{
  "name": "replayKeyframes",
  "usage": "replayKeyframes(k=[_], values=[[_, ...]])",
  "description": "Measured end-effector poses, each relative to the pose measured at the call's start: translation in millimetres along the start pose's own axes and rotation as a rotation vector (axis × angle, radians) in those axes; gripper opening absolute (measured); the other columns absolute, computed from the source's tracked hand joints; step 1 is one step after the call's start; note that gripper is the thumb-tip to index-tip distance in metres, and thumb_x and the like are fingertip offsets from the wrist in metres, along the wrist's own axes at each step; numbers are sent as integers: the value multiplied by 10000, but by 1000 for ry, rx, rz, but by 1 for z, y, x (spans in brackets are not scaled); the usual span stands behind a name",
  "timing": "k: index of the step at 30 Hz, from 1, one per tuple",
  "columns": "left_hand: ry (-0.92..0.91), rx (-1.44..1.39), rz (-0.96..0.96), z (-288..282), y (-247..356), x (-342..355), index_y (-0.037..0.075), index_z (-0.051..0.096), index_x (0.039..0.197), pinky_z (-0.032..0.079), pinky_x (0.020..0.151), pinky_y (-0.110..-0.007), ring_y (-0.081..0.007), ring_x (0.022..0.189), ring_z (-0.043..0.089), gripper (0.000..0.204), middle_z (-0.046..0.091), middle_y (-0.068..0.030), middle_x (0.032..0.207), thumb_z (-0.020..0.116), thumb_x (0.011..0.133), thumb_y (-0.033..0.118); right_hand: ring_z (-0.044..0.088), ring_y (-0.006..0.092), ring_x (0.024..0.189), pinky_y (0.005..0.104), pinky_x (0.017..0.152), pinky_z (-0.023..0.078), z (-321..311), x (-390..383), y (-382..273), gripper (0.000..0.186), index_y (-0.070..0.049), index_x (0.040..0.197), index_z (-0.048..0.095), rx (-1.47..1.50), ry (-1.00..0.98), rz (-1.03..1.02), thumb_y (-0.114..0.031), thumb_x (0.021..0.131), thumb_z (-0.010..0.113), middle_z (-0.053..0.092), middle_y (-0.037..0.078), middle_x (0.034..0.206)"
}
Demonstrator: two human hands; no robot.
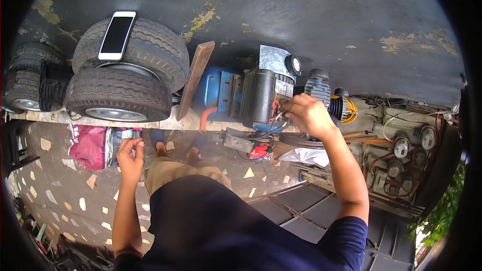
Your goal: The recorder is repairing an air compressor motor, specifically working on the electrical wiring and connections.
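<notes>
My right hand (307,115) reaches to the end of a dark cylindrical motor (261,95) on a ledge. Its fingers are pinched together at a grey wire, beside red wires (275,109) that stick out of the motor; the exact grip is partly hidden. A sheet-metal cover (275,60) and a small round gauge (293,65) sit on the far side of the motor. Away to the left, my left hand (130,156) hangs in the air with loosely curled fingers. Nothing shows in it, and a large tire (118,93) is just beyond it.
A white phone (117,36) rests on the tires. A wooden board (196,80) leans beside a blue tank (208,90). Cables (306,140) and a red object (259,152) lie near the ledge's front. Meters (401,146) stand at right; a maroon bag (88,146) is on the floor.
</notes>
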State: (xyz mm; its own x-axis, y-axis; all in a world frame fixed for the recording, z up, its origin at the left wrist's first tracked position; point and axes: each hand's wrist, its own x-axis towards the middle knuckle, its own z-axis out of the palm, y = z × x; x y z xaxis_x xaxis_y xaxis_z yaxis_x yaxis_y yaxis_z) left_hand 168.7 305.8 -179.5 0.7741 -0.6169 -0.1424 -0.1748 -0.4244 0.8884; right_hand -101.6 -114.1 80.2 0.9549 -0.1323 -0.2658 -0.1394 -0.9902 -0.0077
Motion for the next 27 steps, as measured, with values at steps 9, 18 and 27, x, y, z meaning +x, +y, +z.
replayKeyframes(k=[9,18,27], values=[[-71,67,550,58,115,43,78,782,1056,500,925,-450,-326,1032,668,143,695,-100,1052,766,918,114,698,342,1030,405,901,564,14,-50,-16,207,-23,1079,755,305,425,532,21,877,764,681,136,1072],[-280,112,789,206,280,34,91,786,1033,372,1015,-493,-306,1248,513,164,595,-85,1167,785,895,181,727,361,986,415,857,572,63,-44,-5,193,-9,1105,756,643,532,446,-19,913,744,721,165,1033],[-78,284,603,244,292,2,48,727,1032,264,1174,-629,-433,1491,365,151,532,-152,1426,746,893,102,678,271,866,359,752,535,105,-49,17,244,-18,1155,773,975,674,361,-14,915,734,678,117,991]])
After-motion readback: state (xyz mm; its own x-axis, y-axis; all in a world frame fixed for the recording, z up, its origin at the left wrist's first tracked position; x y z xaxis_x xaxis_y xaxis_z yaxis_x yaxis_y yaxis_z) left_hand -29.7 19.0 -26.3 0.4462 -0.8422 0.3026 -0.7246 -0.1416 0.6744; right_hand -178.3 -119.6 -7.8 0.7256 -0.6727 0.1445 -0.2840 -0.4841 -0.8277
